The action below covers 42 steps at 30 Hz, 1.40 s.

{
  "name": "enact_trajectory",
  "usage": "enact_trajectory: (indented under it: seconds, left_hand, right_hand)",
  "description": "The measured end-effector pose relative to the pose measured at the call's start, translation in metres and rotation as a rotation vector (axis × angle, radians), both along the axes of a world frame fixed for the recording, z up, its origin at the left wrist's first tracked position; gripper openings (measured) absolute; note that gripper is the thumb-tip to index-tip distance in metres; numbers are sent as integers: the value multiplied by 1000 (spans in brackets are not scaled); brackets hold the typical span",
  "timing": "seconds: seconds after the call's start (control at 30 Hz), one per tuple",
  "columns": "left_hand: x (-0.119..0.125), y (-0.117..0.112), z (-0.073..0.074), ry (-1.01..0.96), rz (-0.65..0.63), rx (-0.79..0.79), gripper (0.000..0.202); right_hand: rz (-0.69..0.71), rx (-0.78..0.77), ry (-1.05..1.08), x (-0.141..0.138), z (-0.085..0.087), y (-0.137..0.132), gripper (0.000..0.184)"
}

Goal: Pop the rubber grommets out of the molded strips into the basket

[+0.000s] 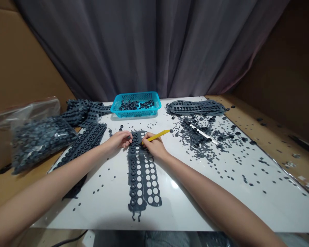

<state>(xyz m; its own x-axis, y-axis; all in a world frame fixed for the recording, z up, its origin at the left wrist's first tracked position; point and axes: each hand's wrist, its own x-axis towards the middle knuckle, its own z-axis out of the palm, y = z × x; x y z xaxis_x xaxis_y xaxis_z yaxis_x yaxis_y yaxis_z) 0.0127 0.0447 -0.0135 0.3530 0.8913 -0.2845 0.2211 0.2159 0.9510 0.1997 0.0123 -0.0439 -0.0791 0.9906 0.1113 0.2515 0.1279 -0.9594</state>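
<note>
A dark grey rubber sheet [141, 166] lies lengthwise in front of me. Its left row holds ring-shaped pieces, while round holes elsewhere show the white table. At the sheet's upper left edge, my left hand [120, 140] has its fingers curled together; what they pinch, if anything, is hidden. My right hand [154, 146] grips a yellow pen-shaped tool [158, 135] over the upper part of the sheet, its working end pointing down to the left. The exact kind of tool cannot be made out.
A blue basket [136, 112] with dark pieces stands at the back. To the left are a clear bag [42, 140] of rings and more rubber sheets [84, 142]. Stacked punched sheets [197, 107] and scattered discs [203, 140] lie right on the white table [195, 195].
</note>
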Motion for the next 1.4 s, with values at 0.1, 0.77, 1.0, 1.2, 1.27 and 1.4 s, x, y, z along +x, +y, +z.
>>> enact_trajectory:
  seconds: [0.1, 0.77, 1.0, 1.2, 1.27, 1.4]
  left_hand:
    - [2, 7, 3, 35, -52, 36, 17]
    - [9, 6, -6, 644, -523, 883, 13]
    - [-11, 13, 1, 537, -73, 800, 27]
    - [-4, 17, 13, 610, -364, 775, 19]
    - [1, 17, 14, 669, -463, 834, 17]
    - [6, 19, 14, 738, -570, 917, 15]
  right_hand:
    - [-8, 1, -65, -1, 3, 0, 13]
    - [-30, 26, -283, -5, 8, 2, 13]
    - [14, -20, -184, -1, 12, 11, 13]
    - [26, 0, -129, 3, 18, 36, 11]
    - [35, 0, -138, 2, 16, 38, 12]
    - [58, 3, -167, -2, 9, 37, 13]
